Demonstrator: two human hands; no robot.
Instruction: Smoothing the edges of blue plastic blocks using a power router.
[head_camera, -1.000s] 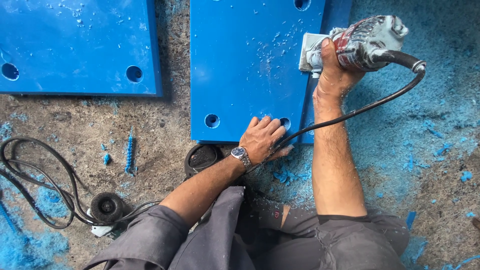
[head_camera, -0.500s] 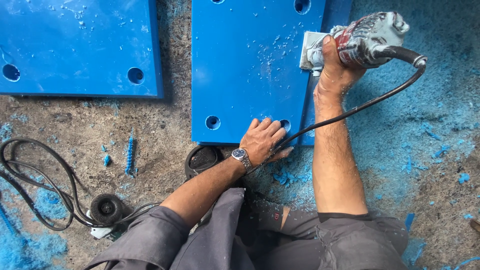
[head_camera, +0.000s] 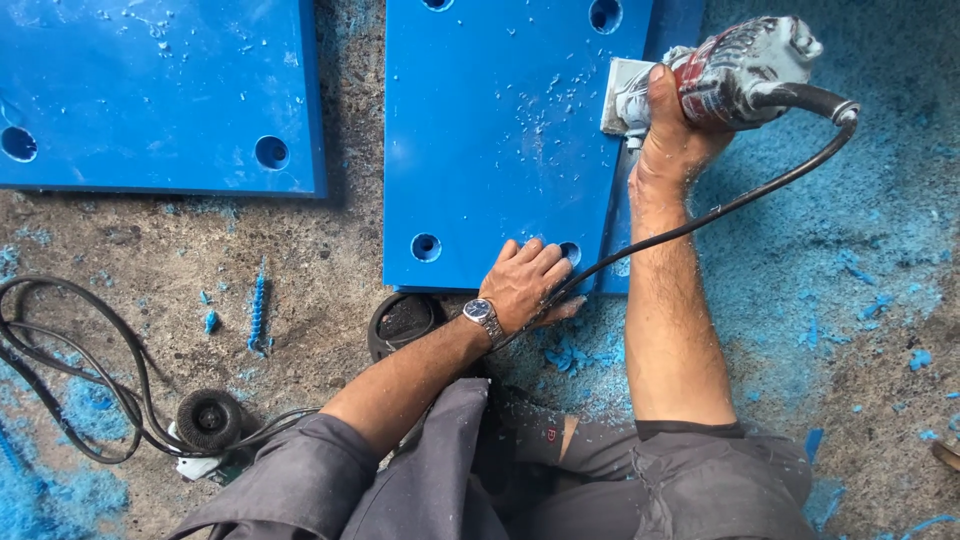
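Observation:
My right hand (head_camera: 672, 140) grips a red and grey corded power router (head_camera: 725, 75), held at the right edge of a thick blue plastic slab (head_camera: 495, 150) that has round holes. Its black cable (head_camera: 720, 205) runs down and left across the slab's corner. My left hand (head_camera: 525, 285), with a wristwatch (head_camera: 483, 316), lies flat on the slab's near right corner, fingers spread beside a hole. Small blue chips are scattered over the slab's top.
A second blue slab (head_camera: 150, 95) with holes lies to the left, a gap of concrete floor between. Blue shavings (head_camera: 850, 250) cover the floor at right. A coiled black cable (head_camera: 60, 370) with a small black wheel (head_camera: 208, 418) lies at lower left. A blue spiral shaving (head_camera: 257, 310) rests nearby.
The router and my right hand have shifted slightly along the slab's right edge. My left hand has stayed on the corner.

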